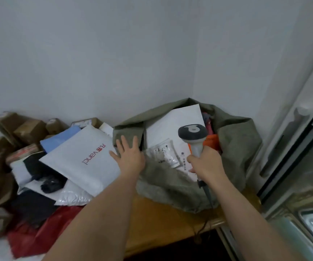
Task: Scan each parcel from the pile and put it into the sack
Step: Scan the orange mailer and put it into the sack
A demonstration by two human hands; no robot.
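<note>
Red bag (pixel 37 234) before brown boxes (pixel 27 130)

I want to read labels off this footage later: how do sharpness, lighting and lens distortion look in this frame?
Head view: soft, even light with no hard shadows; the fridge edge bows from wide-angle distortion; the cardboard boxes at far left smear; the red print on the white mailer reads clearly, but the label on the parcel in the sack is too blurred to read.
</note>
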